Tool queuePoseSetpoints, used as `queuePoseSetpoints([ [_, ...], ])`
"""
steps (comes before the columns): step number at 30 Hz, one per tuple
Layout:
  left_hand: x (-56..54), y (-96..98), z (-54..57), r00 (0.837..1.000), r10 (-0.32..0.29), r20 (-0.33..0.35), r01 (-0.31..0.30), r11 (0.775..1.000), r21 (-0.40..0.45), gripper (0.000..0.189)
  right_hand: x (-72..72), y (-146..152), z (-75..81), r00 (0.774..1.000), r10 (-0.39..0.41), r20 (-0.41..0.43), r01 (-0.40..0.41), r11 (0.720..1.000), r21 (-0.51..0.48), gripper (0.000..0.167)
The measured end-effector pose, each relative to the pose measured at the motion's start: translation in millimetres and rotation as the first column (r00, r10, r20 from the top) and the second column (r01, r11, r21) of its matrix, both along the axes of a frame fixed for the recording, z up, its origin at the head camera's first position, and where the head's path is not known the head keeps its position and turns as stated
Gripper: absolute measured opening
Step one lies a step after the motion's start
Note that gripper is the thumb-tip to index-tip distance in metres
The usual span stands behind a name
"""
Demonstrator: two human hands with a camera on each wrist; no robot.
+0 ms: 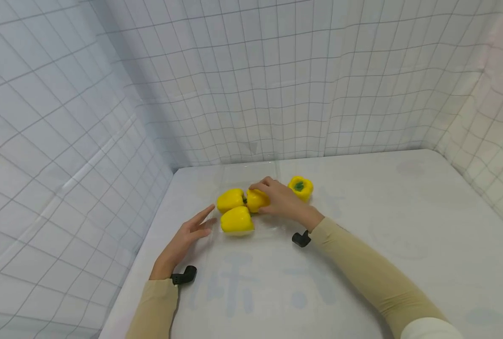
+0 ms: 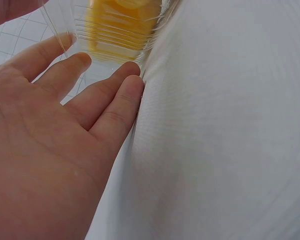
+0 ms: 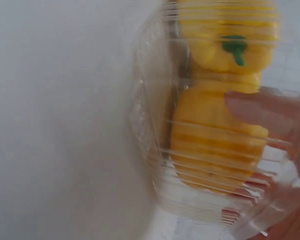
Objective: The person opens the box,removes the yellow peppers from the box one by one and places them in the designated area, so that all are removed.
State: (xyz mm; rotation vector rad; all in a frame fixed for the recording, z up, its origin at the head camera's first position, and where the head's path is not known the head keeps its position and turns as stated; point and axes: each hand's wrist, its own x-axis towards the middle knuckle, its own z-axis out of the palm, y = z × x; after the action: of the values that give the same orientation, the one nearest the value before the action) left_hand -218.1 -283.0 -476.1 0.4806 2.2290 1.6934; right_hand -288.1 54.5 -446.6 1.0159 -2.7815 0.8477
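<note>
Two yellow bell peppers lie on their sides, the far one (image 1: 230,201) and the near one (image 1: 237,220), in a clear ribbed plastic container (image 2: 117,56). My right hand (image 1: 283,200) reaches over the container's right side and grips a third yellow bell pepper (image 3: 217,137), its thumb on the skin; this pepper also lies within the clear walls. My left hand (image 1: 185,238) is at the container's left side, fingers extended and thumb apart, fingertips right at the plastic wall. Another yellow bell pepper (image 1: 301,187) sits beyond my right hand, its green stem showing.
Behind the peppers a clear plastic panel (image 1: 249,172) reaches towards the back edge. The white-covered table (image 1: 383,226) carries faint grey marks. White grid-patterned curtains (image 1: 260,75) enclose the back and both sides.
</note>
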Motion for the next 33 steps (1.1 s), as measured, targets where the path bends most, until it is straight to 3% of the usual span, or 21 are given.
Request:
queuePoseSetpoints([
  [7, -2.5, 0.0, -2.4, 1.0, 0.004, 0.004, -0.004, 1.0, -0.014, 0.064, -1.1, -5.6, -7.8, 0.998, -0.05, -0.047, 0.05, 0.999, 0.01, 0.065],
  [13, -1.2, -0.7, -1.1, 1.0, -0.001, 0.001, 0.001, 1.0, -0.01, 0.064, -0.1, -7.7, -7.9, 0.998, -0.058, -0.033, 0.058, 0.998, 0.021, 0.065],
  [24, 0.7, -0.4, 2.4, 1.0, 0.01, 0.011, -0.01, 1.0, -0.011, 0.063, -0.2, -8.4, 1.8, 0.999, -0.044, -0.003, 0.044, 0.993, 0.111, 0.066],
  [33, 1.2, -0.6, 1.7, 1.0, 0.0, 0.0, 0.0, 1.0, -0.009, 0.062, 2.5, -6.4, 7.3, 1.0, -0.012, -0.014, 0.013, 0.993, 0.115, 0.071],
])
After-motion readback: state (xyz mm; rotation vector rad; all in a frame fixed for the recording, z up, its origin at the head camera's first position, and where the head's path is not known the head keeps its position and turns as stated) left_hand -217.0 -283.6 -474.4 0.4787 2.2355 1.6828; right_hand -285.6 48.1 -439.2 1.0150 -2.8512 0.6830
